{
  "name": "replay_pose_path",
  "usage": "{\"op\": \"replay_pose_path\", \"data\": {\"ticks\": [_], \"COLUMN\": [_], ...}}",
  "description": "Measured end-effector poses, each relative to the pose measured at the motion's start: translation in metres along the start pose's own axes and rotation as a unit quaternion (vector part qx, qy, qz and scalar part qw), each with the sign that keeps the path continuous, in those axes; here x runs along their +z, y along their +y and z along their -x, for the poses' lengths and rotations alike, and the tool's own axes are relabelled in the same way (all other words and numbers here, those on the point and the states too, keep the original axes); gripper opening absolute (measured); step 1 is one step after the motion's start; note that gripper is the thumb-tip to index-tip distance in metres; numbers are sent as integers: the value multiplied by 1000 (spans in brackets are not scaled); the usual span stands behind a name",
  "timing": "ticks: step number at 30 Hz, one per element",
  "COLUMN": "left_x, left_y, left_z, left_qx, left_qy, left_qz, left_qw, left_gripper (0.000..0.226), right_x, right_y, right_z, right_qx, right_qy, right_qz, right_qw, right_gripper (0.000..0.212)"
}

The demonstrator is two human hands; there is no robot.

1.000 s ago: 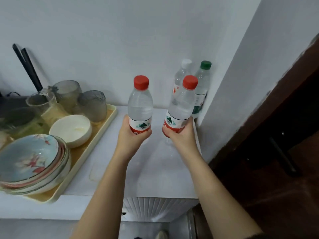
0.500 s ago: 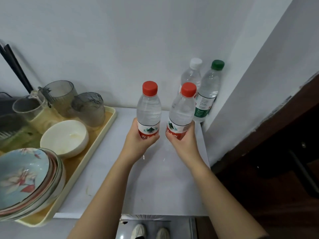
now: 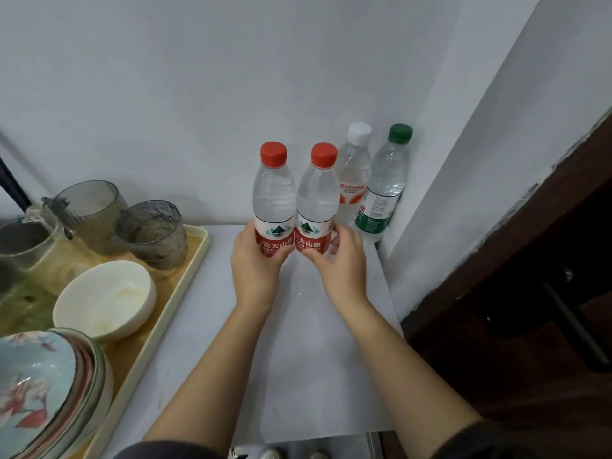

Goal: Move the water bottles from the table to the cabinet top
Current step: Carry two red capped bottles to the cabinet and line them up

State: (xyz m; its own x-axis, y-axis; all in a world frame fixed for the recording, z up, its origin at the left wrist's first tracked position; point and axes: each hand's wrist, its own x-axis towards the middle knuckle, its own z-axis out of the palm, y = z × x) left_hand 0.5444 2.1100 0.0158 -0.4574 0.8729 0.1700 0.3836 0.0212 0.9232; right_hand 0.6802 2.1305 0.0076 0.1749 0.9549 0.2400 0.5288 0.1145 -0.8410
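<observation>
**Two red-capped bottles in hand over the cabinet top**

Nearest me is the front edge of the cabinet top [image 3: 298, 376]. Its bare surface runs back between the tray [image 3: 195, 256] rim on the left and the side wall [image 3: 463, 193] on the right. Farther in, my left hand [image 3: 256, 270] wraps the left red-capped bottle [image 3: 274, 197] at its label. My right hand [image 3: 341, 270] curls round the right red-capped bottle [image 3: 316, 200]. Both are upright and touching; I cannot tell if their bases rest. Behind them, the white-capped bottle [image 3: 354, 173] and green-capped bottle [image 3: 387, 180] fill the back corner.

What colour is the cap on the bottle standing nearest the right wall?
The cap is green, clearest in the head view.
</observation>
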Motion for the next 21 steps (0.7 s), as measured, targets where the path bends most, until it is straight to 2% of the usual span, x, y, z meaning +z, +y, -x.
{"op": "replay_pose_path", "data": {"ticks": [3,8,14,21], "left_x": [5,8,10,17], "left_y": [-4,-5,1,0], "left_z": [-17,-32,-46,-59], "left_qx": [11,-1,-33,-24], "left_qy": [2,-3,-9,-12], "left_qz": [-14,-7,9,1], "left_qw": [1000,1000,999,1000], "left_gripper": [59,61,54,54], "right_x": [12,20,29,37], "right_y": [1,2,1,4], "right_z": [-10,-20,-25,-34], "right_qx": [17,32,-5,0], "right_qy": [14,29,43,39], "right_qz": [0,-11,26,31], "right_qw": [1000,999,999,999], "right_gripper": [58,50,27,24]}}
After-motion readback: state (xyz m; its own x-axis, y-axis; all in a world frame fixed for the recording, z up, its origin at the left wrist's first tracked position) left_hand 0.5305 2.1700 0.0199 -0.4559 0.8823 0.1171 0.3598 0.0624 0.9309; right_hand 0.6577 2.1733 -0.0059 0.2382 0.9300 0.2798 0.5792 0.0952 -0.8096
